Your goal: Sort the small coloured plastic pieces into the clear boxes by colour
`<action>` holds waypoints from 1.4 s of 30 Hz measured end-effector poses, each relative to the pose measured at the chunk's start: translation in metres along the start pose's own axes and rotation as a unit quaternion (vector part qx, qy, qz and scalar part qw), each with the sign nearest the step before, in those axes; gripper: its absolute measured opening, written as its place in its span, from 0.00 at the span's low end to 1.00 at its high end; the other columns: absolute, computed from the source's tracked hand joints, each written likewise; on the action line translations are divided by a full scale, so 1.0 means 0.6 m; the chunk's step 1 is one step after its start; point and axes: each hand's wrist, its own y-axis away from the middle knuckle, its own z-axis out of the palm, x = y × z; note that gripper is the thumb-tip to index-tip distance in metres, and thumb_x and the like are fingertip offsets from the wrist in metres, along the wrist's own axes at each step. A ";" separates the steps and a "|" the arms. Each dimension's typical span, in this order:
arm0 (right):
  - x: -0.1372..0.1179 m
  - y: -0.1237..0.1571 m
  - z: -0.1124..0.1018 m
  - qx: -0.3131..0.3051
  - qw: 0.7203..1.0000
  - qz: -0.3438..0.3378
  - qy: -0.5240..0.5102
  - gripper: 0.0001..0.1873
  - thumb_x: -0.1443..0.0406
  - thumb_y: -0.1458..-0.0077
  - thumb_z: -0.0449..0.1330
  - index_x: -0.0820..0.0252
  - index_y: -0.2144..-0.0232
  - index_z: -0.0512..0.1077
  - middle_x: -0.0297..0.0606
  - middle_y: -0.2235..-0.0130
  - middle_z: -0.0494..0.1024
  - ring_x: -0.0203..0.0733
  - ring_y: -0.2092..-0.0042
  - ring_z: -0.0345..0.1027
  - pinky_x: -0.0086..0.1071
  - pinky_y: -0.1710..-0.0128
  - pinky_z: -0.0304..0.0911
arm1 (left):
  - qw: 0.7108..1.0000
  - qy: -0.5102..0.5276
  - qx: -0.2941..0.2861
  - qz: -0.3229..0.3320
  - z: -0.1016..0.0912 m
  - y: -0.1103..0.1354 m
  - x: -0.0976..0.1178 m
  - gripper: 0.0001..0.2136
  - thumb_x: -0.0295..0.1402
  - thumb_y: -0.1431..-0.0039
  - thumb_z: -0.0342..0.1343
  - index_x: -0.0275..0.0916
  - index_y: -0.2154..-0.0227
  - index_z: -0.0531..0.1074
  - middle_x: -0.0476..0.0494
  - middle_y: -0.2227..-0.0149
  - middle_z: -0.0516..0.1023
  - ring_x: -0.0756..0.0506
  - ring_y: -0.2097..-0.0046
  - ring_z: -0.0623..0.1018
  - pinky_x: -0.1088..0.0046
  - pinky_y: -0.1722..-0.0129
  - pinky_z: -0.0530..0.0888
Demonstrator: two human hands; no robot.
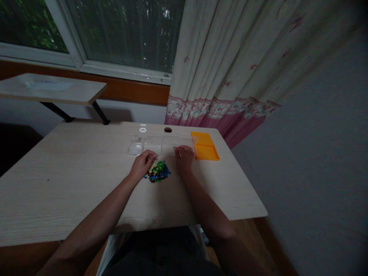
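Note:
A small heap of coloured pieces (158, 171), green, blue, yellow and dark, lies on the pale wooden table (71, 180). My left hand (142, 163) rests just left of the heap with its fingers curled together at the heap's far edge. My right hand (184, 156) sits to the right of the heap, fingers pinched at the near rim of a clear divided tray (161, 145). Whether either hand holds a piece is too small to make out.
An orange lid or tray (204, 146) lies right of the clear tray. A cable hole (168, 130) is at the table's far edge. A second desk (48, 89) stands at the back left under the window; a curtain (230, 76) hangs at right.

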 end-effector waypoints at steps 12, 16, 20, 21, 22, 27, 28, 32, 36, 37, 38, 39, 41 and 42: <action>-0.070 0.027 -0.031 -0.157 0.974 -0.123 -0.111 0.11 0.60 0.36 0.60 0.50 0.55 0.80 0.38 0.61 0.80 0.44 0.53 0.68 0.39 0.47 0.60 | 0.993 0.114 0.006 -0.042 0.006 0.003 0.009 0.17 0.45 0.33 0.49 0.39 0.53 0.72 0.54 0.78 0.70 0.50 0.76 0.69 0.76 0.75 0.64; -0.082 0.032 -0.033 -0.195 0.962 -0.154 -0.113 0.13 0.61 0.37 0.60 0.51 0.52 0.79 0.39 0.59 0.80 0.45 0.52 0.67 0.39 0.47 0.59 | 0.990 0.137 -0.017 -0.041 0.007 0.008 0.012 0.17 0.45 0.33 0.50 0.39 0.49 0.70 0.56 0.80 0.67 0.51 0.79 0.66 0.77 0.77 0.62; -0.083 0.032 -0.034 -0.193 0.962 -0.158 -0.114 0.11 0.61 0.37 0.61 0.54 0.55 0.80 0.40 0.60 0.80 0.45 0.53 0.67 0.38 0.48 0.60 | 0.983 0.171 -0.043 -0.046 0.008 0.010 0.017 0.19 0.45 0.35 0.52 0.38 0.49 0.70 0.56 0.81 0.66 0.51 0.79 0.65 0.78 0.78 0.60; -0.083 0.032 -0.034 -0.192 0.962 -0.157 -0.116 0.10 0.61 0.38 0.61 0.55 0.57 0.80 0.40 0.61 0.80 0.45 0.53 0.67 0.38 0.48 0.60 | 0.983 0.173 -0.047 -0.049 0.008 0.010 0.018 0.19 0.45 0.35 0.53 0.38 0.49 0.70 0.56 0.81 0.66 0.51 0.79 0.65 0.78 0.78 0.60; -0.082 0.032 -0.034 -0.192 0.961 -0.157 -0.118 0.09 0.61 0.38 0.62 0.55 0.58 0.80 0.40 0.61 0.80 0.45 0.53 0.67 0.38 0.49 0.60 | 0.983 0.170 -0.049 -0.050 0.008 0.009 0.020 0.19 0.46 0.36 0.54 0.38 0.49 0.71 0.56 0.81 0.66 0.51 0.79 0.65 0.78 0.78 0.59; -0.080 0.031 -0.034 -0.188 0.959 -0.161 -0.138 0.07 0.61 0.40 0.64 0.55 0.62 0.80 0.38 0.63 0.81 0.44 0.54 0.68 0.38 0.49 0.60 | 0.992 0.113 -0.034 -0.044 0.006 0.009 0.021 0.18 0.46 0.35 0.53 0.39 0.52 0.73 0.57 0.81 0.64 0.51 0.78 0.64 0.77 0.77 0.59; -0.077 0.030 -0.034 -0.185 0.960 -0.156 -0.139 0.06 0.62 0.40 0.64 0.55 0.62 0.80 0.38 0.63 0.81 0.44 0.54 0.68 0.38 0.48 0.60 | 0.994 0.095 -0.020 -0.042 0.005 0.009 0.020 0.17 0.45 0.35 0.52 0.39 0.52 0.73 0.57 0.81 0.64 0.51 0.78 0.64 0.77 0.77 0.60; -0.057 0.018 -0.037 -0.143 0.977 -0.088 -0.132 0.05 0.64 0.40 0.63 0.54 0.64 0.80 0.37 0.64 0.81 0.44 0.55 0.69 0.38 0.48 0.60 | 0.999 0.031 0.032 -0.030 -0.003 0.008 0.014 0.15 0.43 0.34 0.50 0.40 0.54 0.75 0.55 0.79 0.66 0.50 0.76 0.67 0.76 0.74 0.63; -0.027 0.002 -0.040 -0.076 0.991 -0.001 -0.109 0.07 0.61 0.39 0.63 0.55 0.65 0.80 0.37 0.65 0.82 0.45 0.56 0.70 0.39 0.49 0.60 | 0.999 -0.019 -0.016 0.031 -0.010 0.006 0.011 0.14 0.41 0.33 0.50 0.41 0.54 0.76 0.50 0.73 0.73 0.48 0.70 0.72 0.74 0.67 0.68; -0.020 0.000 -0.040 -0.065 0.992 0.017 -0.103 0.08 0.60 0.39 0.62 0.55 0.65 0.80 0.38 0.65 0.81 0.45 0.57 0.70 0.40 0.49 0.59 | 0.996 -0.031 -0.045 0.066 -0.010 0.006 0.012 0.14 0.41 0.33 0.51 0.41 0.55 0.77 0.48 0.70 0.75 0.47 0.67 0.74 0.72 0.64 0.69; -0.013 -0.002 -0.039 -0.055 0.993 0.031 -0.096 0.09 0.60 0.39 0.62 0.55 0.65 0.80 0.38 0.65 0.81 0.45 0.57 0.70 0.40 0.48 0.59 | 0.990 -0.042 -0.077 0.107 -0.009 0.005 0.014 0.13 0.41 0.34 0.52 0.41 0.56 0.77 0.46 0.66 0.77 0.46 0.63 0.75 0.71 0.60 0.70; -0.008 -0.003 -0.039 -0.046 0.994 0.042 -0.089 0.10 0.59 0.38 0.61 0.56 0.66 0.81 0.38 0.65 0.81 0.45 0.57 0.69 0.41 0.47 0.58 | 0.982 -0.050 -0.109 0.148 -0.009 0.005 0.015 0.13 0.41 0.34 0.54 0.41 0.57 0.78 0.44 0.63 0.77 0.44 0.60 0.75 0.69 0.56 0.70; 0.000 -0.003 -0.036 -0.026 0.995 0.056 -0.075 0.11 0.58 0.38 0.61 0.56 0.66 0.81 0.39 0.63 0.81 0.45 0.55 0.69 0.42 0.45 0.56 | 0.963 -0.064 -0.164 0.206 -0.006 0.006 0.021 0.13 0.43 0.37 0.57 0.41 0.58 0.79 0.41 0.59 0.77 0.42 0.54 0.74 0.66 0.51 0.69; 0.003 -0.002 -0.035 -0.014 0.996 0.059 -0.068 0.12 0.58 0.38 0.60 0.55 0.66 0.80 0.39 0.63 0.81 0.45 0.55 0.69 0.42 0.45 0.56 | 0.956 -0.070 -0.183 0.220 -0.005 0.007 0.023 0.13 0.44 0.38 0.59 0.42 0.58 0.79 0.40 0.58 0.76 0.41 0.53 0.74 0.65 0.50 0.69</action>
